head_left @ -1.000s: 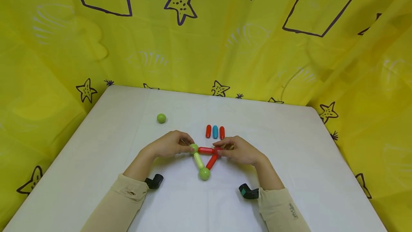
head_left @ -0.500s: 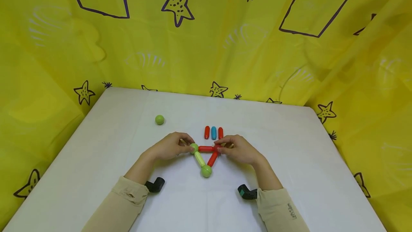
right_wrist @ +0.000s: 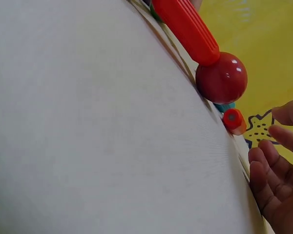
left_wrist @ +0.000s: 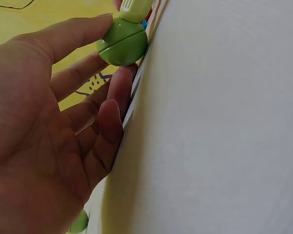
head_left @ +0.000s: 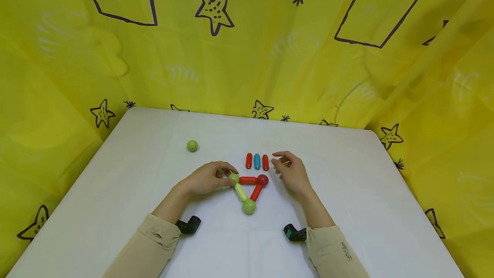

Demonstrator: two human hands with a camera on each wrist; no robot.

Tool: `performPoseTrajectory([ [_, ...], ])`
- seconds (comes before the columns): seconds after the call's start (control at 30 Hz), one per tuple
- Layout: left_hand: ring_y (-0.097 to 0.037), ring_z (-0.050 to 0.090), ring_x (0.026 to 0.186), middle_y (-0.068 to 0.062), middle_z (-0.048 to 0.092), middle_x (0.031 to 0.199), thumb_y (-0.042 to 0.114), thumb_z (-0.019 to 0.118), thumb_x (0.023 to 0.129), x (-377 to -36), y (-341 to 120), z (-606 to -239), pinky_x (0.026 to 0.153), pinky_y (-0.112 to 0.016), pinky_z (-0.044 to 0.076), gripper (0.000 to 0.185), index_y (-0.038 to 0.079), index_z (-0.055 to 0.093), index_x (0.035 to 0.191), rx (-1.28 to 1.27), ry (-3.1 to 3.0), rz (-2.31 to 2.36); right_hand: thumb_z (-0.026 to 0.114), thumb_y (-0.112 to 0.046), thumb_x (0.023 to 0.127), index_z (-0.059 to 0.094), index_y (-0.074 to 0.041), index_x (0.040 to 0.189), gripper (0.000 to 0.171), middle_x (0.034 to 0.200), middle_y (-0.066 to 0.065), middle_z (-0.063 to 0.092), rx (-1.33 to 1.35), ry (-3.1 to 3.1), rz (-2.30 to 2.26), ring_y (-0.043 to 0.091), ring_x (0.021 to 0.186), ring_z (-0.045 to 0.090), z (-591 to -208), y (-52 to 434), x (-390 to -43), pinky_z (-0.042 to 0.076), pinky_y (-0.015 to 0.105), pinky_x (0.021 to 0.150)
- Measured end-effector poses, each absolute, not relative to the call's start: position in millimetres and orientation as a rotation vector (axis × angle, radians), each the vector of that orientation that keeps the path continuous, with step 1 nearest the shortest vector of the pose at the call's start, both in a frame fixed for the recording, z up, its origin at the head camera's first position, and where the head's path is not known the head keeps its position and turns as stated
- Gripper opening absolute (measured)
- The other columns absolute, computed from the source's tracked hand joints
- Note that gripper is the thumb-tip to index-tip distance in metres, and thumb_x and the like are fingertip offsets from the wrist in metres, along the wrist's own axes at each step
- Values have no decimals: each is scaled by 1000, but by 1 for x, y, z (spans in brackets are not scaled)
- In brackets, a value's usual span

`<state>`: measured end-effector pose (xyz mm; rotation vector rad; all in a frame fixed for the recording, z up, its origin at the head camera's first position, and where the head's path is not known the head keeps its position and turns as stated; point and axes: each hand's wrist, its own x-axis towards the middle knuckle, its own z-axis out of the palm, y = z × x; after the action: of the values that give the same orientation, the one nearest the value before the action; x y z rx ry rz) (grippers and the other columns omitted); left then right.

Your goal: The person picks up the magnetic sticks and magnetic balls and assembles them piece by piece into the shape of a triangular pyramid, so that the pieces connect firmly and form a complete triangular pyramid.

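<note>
A triangle of rods and balls lies on the white table. Its left corner is a green ball (left_wrist: 123,43), which my left hand (head_left: 210,178) pinches between thumb and fingers. From that ball a red rod (head_left: 248,180) runs to a red ball (right_wrist: 221,78), and a pale green rod (head_left: 241,191) runs to a second green ball (head_left: 249,206) at the near corner. Another red rod (head_left: 256,192) joins the red ball and the near ball. My right hand (head_left: 292,173) is apart from the triangle, fingers loosely bent and holding nothing, just right of a loose red rod (head_left: 265,162).
Behind the triangle, a blue rod (head_left: 257,161) lies between two loose red rods, the left red rod (head_left: 248,161) among them. A loose green ball (head_left: 192,145) rests farther back on the left. Yellow patterned cloth (head_left: 231,67) hangs around the table (head_left: 339,162).
My right hand has let go of the red ball and moved back and to the right, beside the loose rods. The left hand still holds the green ball.
</note>
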<state>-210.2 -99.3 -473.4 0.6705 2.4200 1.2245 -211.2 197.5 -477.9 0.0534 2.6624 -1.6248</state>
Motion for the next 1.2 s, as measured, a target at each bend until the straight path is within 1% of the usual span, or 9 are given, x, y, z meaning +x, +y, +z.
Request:
performPoseTrajectory([
  [0.13,-16,58,93,2,66,108,30,77,94,-211,-101,-475,85,-33,47,25,24,73,119,678,2435,1237,69,-23,100,70,-13,127,28,100,9,63,106,2630,-1668,19,81,63,-482,197,-215,54,24,66],
  [0.27,-15,58,90,4,67,106,31,79,93,-212,-102,-478,81,-31,47,24,24,74,115,664,2464,1231,70,-24,99,69,-12,127,30,101,9,63,104,2639,-1614,19,83,60,-485,193,-219,52,23,66],
  [0.47,-15,56,86,5,67,102,32,81,91,-212,-100,-482,77,-29,45,23,24,75,111,645,2461,1266,76,-33,93,69,-14,127,40,98,7,63,55,2812,-1356,19,83,55,-489,182,-222,44,27,68],
  [0.57,-15,57,86,5,68,101,32,81,90,-211,-99,-484,76,-29,46,23,25,75,111,646,2457,1276,77,-32,92,69,-13,129,42,96,7,64,42,2873,-1270,20,83,56,-490,179,-222,43,28,68],
  [0.77,-15,57,84,6,68,100,32,83,89,-214,-101,-484,75,-28,46,23,26,76,110,640,2465,1286,72,-22,94,72,-7,126,36,95,7,65,27,2924,-1226,21,85,56,-487,178,-223,43,28,71],
  [0.93,-15,58,86,7,69,102,31,82,89,-215,-101,-484,76,-28,46,22,28,75,110,619,2466,1280,68,-19,97,72,-5,128,34,93,9,65,67,2865,-1281,23,84,56,-481,179,-221,45,29,70],
  [1.0,-16,58,86,6,69,102,31,81,90,-215,-101,-484,76,-29,46,22,28,75,111,617,2472,1280,67,-20,99,71,-6,131,34,96,10,65,88,2820,-1309,24,87,55,-478,181,-221,45,29,70],
  [1.2,-16,56,85,6,69,105,31,80,91,-215,-100,-484,75,-29,45,22,28,75,112,600,2474,1288,59,-23,106,63,-8,141,39,114,13,65,138,2660,-1395,24,98,53,-473,186,-222,45,26,73],
])
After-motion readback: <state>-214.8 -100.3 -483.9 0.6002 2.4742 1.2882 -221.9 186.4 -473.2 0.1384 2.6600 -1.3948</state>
